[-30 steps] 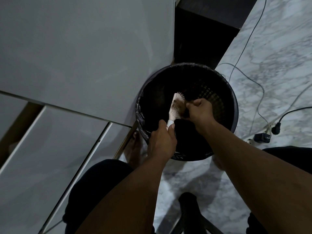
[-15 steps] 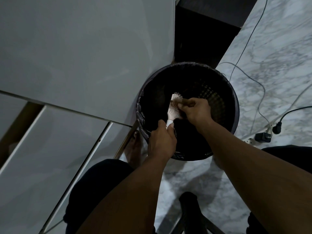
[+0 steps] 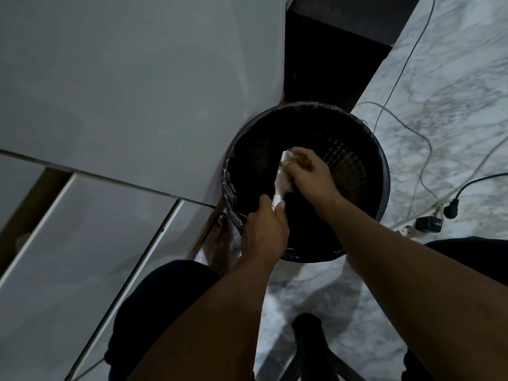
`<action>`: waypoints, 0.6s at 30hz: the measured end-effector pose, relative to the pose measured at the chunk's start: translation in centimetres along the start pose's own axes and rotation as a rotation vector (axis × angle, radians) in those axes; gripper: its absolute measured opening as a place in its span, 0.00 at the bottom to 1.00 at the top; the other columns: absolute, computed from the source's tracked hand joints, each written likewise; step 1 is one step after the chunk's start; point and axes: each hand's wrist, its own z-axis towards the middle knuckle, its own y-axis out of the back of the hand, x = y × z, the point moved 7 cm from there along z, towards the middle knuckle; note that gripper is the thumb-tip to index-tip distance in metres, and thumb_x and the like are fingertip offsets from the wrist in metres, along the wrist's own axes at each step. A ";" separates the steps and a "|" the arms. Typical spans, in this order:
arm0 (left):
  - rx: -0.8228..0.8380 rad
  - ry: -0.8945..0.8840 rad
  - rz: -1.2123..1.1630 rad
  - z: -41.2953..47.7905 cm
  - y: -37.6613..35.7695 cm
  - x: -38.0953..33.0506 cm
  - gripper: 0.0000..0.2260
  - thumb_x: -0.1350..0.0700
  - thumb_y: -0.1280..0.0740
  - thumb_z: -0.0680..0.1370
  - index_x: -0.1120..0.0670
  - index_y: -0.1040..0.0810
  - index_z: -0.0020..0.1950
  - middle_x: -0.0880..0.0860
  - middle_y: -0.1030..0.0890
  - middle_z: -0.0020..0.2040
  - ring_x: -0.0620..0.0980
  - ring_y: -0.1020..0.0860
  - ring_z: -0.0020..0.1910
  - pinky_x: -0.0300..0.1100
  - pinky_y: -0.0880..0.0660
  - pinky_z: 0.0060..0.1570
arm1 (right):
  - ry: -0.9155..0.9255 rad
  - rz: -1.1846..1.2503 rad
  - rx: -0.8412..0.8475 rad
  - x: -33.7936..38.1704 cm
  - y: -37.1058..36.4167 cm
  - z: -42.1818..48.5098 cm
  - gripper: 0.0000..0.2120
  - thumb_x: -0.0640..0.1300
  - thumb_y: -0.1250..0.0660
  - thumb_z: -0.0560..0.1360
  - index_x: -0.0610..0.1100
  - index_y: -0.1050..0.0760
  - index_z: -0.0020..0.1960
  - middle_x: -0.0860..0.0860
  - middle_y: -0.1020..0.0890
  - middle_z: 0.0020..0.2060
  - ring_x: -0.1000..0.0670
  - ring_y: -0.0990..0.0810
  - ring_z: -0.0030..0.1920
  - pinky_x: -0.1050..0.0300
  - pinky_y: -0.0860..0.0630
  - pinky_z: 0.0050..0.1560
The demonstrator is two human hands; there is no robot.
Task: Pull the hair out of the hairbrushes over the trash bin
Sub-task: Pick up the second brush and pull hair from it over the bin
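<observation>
Since the earlier frame, the right hand (image 3: 308, 174) has slid from the middle of the bristle face up toward the far tip of the white hairbrush (image 3: 283, 178), its fingers (image 3: 298, 158) now pinched narrow on brownish hair (image 3: 303, 164) at the top of the head, while the left hand (image 3: 265, 232) stays put. That left grip is closed tight around the brush handle, holding the brush upright and slightly tilted above the open mouth of the black trash bin (image 3: 383, 171), which stands on the marble floor (image 3: 453, 78) just beside a pale cabinet panel (image 3: 137, 78).
</observation>
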 end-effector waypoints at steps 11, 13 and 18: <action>-0.009 -0.039 0.175 -0.2 0.4 -0.7 0.14 0.44 0.46 0.85 0.54 0.33 0.56 0.54 0.27 0.41 0.56 0.26 0.38 0.49 0.28 0.36 | 0.007 -0.209 -0.228 0.2 2.2 0.6 0.08 0.50 0.22 0.72 0.46 0.15 0.46 0.51 0.14 0.41 0.55 0.16 0.43 0.64 0.21 0.46; -0.012 -0.040 0.148 -0.2 0.4 -0.7 0.13 0.43 0.46 0.84 0.53 0.35 0.53 0.54 0.27 0.41 0.56 0.25 0.38 0.49 0.28 0.36 | -0.041 -0.169 -0.267 -0.3 2.8 0.8 0.09 0.50 0.24 0.73 0.46 0.16 0.49 0.50 0.13 0.44 0.52 0.16 0.47 0.62 0.22 0.51; -0.028 -0.056 0.050 -0.1 0.4 -0.8 0.11 0.43 0.45 0.84 0.50 0.37 0.50 0.56 0.22 0.42 0.58 0.22 0.39 0.50 0.26 0.36 | -0.167 0.014 -0.338 -3.3 3.9 2.5 0.02 0.50 0.31 0.67 0.52 0.22 0.38 0.48 0.13 0.42 0.43 0.14 0.49 0.43 0.18 0.56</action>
